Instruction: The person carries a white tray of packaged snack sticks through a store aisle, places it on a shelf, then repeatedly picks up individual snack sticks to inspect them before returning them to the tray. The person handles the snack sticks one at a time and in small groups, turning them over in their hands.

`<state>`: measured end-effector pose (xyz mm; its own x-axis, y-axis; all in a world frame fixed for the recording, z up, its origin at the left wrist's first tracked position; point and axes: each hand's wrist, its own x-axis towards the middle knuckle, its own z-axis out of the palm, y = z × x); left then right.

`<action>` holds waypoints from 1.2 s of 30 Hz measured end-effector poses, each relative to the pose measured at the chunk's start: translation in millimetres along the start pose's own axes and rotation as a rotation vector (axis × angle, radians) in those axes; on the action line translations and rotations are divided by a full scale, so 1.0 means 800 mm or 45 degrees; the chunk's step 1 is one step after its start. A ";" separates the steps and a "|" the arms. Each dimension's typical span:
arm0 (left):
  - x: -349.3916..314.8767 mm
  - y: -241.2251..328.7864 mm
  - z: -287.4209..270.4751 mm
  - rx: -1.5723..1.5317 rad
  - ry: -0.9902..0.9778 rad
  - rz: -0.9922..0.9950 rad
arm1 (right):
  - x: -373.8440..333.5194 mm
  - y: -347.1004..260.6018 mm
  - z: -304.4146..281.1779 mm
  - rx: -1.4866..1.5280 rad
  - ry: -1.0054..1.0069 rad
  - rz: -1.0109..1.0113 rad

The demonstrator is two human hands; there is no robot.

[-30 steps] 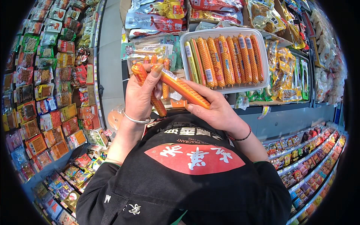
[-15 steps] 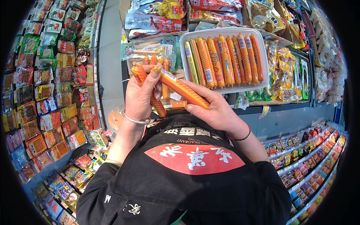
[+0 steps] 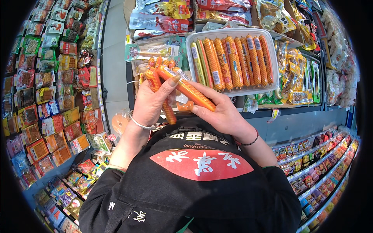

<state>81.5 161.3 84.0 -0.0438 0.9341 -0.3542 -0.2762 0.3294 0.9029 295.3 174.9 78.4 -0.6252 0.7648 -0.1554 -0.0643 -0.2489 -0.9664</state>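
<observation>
Evidently, the left hand (image 3: 149,104) is closed around at least one orange-wrapped sausage (image 3: 169,115), its thumb across a second sausage (image 3: 194,96); the right hand (image 3: 225,114) grips that one's near end, presumably for steadiness. Beyond, a translucent plastic tub (image 3: 250,92) holds similar sausages (image 3: 233,62) side by side, probably for compactness.

- Stretches across the far side of the body as a dark-edged surface (image 3: 297,111), with a price tag (image 3: 274,115) on the front edge.
- Carries open cardboard cartons (image 3: 128,13) of pouches (image 3: 159,22) along the back.
- Bears a clear plastic tub (image 3: 272,54) near the middle, with underside hidden.
- Shows pale-green-and-clear packets (image 3: 147,52) left of the tub, with several orange-wrapped sticks (image 3: 159,61) near them, partly hidden.
- Holds yellow packets (image 3: 293,81) and narrow green packets (image 3: 315,79) to the right.
</observation>
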 end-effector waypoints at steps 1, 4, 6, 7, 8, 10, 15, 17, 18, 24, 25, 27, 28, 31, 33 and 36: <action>-0.001 -0.001 0.001 0.050 -0.032 -0.010 | 0.001 -0.005 0.001 0.029 0.008 0.051; 0.000 -0.005 0.003 -0.248 0.090 0.012 | 0.006 -0.007 -0.002 0.301 0.107 0.205; 0.008 -0.008 -0.020 -0.281 0.054 0.030 | 0.007 -0.004 -0.007 0.431 0.214 0.240; 0.013 -0.011 -0.029 -0.292 0.114 0.046 | 0.007 0.000 -0.010 0.436 0.270 0.223; 0.018 -0.014 -0.038 -0.304 0.173 0.061 | 0.007 0.004 -0.013 0.440 0.325 0.206; 0.031 -0.013 -0.062 -0.241 0.121 -0.047 | 0.005 0.010 -0.020 0.505 0.354 0.101; 0.070 -0.051 -0.106 0.113 0.213 -0.234 | 0.000 0.007 -0.038 0.537 0.401 0.049; 0.086 -0.081 -0.126 0.523 0.212 -0.106 | -0.005 0.011 -0.048 0.446 0.454 0.059; 0.095 -0.101 -0.132 0.720 0.201 -0.040 | -0.008 0.012 -0.057 0.394 0.488 0.069; 0.099 -0.151 -0.126 1.075 0.289 0.141 | -0.033 0.032 -0.182 -0.492 1.160 -0.357; 0.099 -0.158 -0.125 1.133 0.290 0.224 | -0.041 0.039 -0.212 -0.635 1.280 -0.373; 0.096 -0.162 -0.119 1.172 0.315 0.317 | -0.058 0.049 -0.256 -0.806 1.430 -0.327; 0.095 -0.162 -0.115 1.159 0.354 0.301 | -0.066 0.053 -0.271 -0.835 1.464 -0.266; 0.093 -0.155 -0.101 1.074 0.456 0.271 | -0.090 0.114 -0.328 -0.991 1.485 -0.053; 0.099 -0.164 -0.116 1.173 0.479 0.432 | -0.094 0.143 -0.338 -1.084 1.465 0.134; 0.106 -0.161 -0.118 1.118 0.497 0.402 | -0.098 0.176 -0.335 -1.559 1.412 0.104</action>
<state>23.0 185.3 -85.2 -0.3471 0.9376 0.0191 0.5997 0.2062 0.7732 543.5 239.0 -100.7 0.2627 0.9326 0.2476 0.8868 -0.1323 -0.4427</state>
